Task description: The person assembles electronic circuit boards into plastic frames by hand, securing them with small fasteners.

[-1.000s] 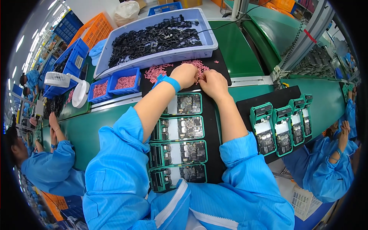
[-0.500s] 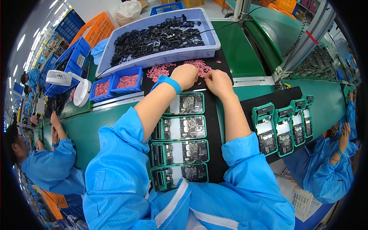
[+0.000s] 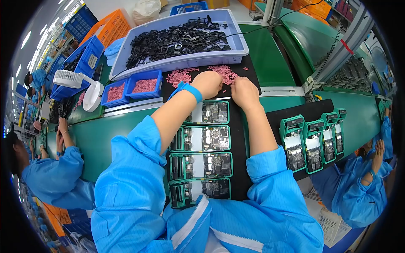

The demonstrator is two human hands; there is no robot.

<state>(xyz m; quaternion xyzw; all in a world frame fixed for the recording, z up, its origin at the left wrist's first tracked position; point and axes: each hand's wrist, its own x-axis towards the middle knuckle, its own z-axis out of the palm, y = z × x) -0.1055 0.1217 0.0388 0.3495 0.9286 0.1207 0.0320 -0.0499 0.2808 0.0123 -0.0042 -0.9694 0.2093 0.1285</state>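
Small pink pieces (image 3: 225, 74) loosely strewn on black mat (image 3: 251, 74)

This was a factory assembly floor; a long green work line (image 3: 99, 130) ran past blue-smocked people (image 3: 57, 179); green-framed circuit boards (image 3: 216, 138) lay in rows; a large tub (image 3: 223, 59) of black parts (image 3: 177, 41) and small blue boxes (image 3: 145, 95) of pink pieces (image 3: 144, 85) stood alongside; orange crates (image 3: 117, 26) and ceiling strip lights (image 3: 26, 39) showed beyond.

A white fan (image 3: 68, 79) stands at left, an orange crate (image 3: 114, 29) and pale plastic bag (image 3: 146, 12) farther back.
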